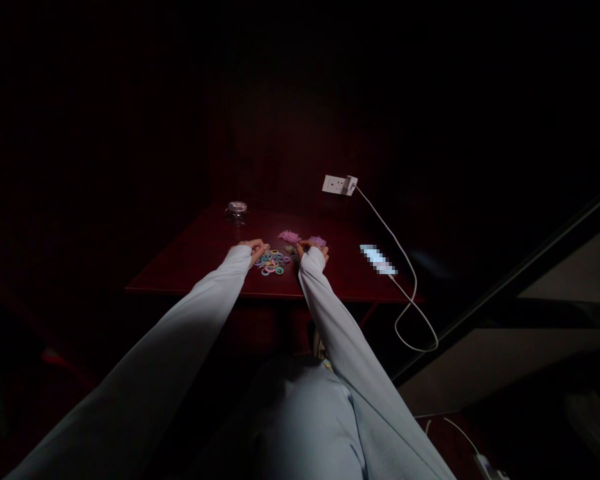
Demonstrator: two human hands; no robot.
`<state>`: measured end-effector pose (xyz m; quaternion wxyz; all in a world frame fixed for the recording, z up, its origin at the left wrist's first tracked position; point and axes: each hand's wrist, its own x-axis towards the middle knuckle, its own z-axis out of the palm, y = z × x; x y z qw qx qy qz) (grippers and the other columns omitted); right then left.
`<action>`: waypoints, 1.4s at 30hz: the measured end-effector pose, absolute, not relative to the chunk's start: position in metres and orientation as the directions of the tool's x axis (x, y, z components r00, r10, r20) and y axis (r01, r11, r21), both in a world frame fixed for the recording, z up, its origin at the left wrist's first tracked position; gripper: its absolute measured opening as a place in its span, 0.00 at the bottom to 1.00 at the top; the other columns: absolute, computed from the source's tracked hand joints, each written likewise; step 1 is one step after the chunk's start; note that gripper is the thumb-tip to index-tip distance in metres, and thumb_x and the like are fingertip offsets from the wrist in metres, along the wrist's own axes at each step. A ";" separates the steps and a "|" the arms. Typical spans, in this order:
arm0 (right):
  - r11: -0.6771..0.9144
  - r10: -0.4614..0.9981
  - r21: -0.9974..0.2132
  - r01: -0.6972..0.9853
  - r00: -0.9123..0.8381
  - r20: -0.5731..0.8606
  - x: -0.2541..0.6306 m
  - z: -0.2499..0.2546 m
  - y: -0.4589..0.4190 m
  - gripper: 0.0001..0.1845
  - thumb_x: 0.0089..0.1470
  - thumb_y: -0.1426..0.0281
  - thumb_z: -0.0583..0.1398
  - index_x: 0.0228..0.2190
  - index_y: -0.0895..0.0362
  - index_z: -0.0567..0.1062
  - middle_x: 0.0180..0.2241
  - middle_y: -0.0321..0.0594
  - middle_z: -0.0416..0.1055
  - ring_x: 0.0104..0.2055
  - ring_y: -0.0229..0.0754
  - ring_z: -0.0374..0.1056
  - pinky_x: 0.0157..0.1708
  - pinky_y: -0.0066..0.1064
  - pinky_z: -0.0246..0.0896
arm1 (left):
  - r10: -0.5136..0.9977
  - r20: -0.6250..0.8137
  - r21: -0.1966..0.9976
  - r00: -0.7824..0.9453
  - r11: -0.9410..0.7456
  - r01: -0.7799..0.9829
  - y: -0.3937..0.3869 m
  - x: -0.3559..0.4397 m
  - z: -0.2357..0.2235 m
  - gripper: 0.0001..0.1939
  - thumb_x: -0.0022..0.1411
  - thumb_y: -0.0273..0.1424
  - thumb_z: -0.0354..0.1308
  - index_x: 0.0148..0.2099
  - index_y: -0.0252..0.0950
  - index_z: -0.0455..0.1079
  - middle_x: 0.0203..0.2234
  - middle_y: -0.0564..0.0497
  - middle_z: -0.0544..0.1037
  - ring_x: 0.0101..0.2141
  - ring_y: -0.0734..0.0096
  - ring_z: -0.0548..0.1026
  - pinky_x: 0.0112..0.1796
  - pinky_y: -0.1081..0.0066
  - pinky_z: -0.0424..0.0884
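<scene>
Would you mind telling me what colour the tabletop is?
The tabletop is dark red, seen best in the head view.

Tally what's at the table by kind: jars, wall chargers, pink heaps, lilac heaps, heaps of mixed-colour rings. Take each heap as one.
Jar: 1
Charger: 1
Pink heap: 1
Lilac heap: 1
Mixed-colour ring heap: 1
Total: 5

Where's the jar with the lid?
The jar is in the head view, on the table's far left part, beyond the left hand.
</scene>
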<state>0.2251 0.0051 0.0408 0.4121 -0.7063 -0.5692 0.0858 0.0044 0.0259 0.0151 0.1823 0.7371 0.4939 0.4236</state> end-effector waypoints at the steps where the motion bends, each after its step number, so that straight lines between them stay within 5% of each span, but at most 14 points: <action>1: 0.004 0.873 -0.689 0.724 0.333 0.356 0.224 0.041 0.005 0.13 0.63 0.59 0.62 0.43 0.50 0.84 0.52 0.44 0.77 0.58 0.56 0.60 0.58 0.44 0.54 | 0.882 0.446 0.687 0.151 -0.446 0.573 0.025 0.005 0.015 0.17 0.66 0.45 0.56 0.29 0.40 0.70 0.18 0.57 0.69 0.24 0.71 0.64 0.27 0.72 0.57; 6: 0.241 0.849 -0.649 0.721 0.168 0.502 0.217 0.043 0.002 0.17 0.68 0.55 0.59 0.42 0.49 0.85 0.48 0.41 0.78 0.55 0.51 0.62 0.59 0.42 0.54 | 0.900 0.415 0.688 0.130 -0.405 0.602 0.020 0.006 0.020 0.16 0.65 0.43 0.57 0.29 0.40 0.71 0.18 0.56 0.69 0.24 0.70 0.64 0.28 0.71 0.56; 15: 0.550 0.770 -0.297 0.780 -0.337 0.541 0.206 0.041 -0.011 0.16 0.64 0.52 0.65 0.44 0.48 0.85 0.45 0.40 0.76 0.55 0.49 0.61 0.57 0.39 0.55 | 0.919 0.380 0.653 0.106 -0.348 0.672 0.012 0.008 0.029 0.16 0.65 0.45 0.56 0.32 0.40 0.73 0.20 0.55 0.73 0.26 0.68 0.67 0.29 0.69 0.56; 42: 0.545 0.789 -0.296 0.784 -0.361 0.497 0.208 0.043 -0.009 0.11 0.65 0.60 0.66 0.47 0.48 0.85 0.45 0.40 0.75 0.53 0.48 0.60 0.56 0.39 0.54 | 0.908 0.409 0.671 0.092 -0.368 0.644 0.017 0.010 0.022 0.16 0.64 0.45 0.56 0.30 0.40 0.72 0.20 0.55 0.72 0.24 0.70 0.64 0.29 0.69 0.54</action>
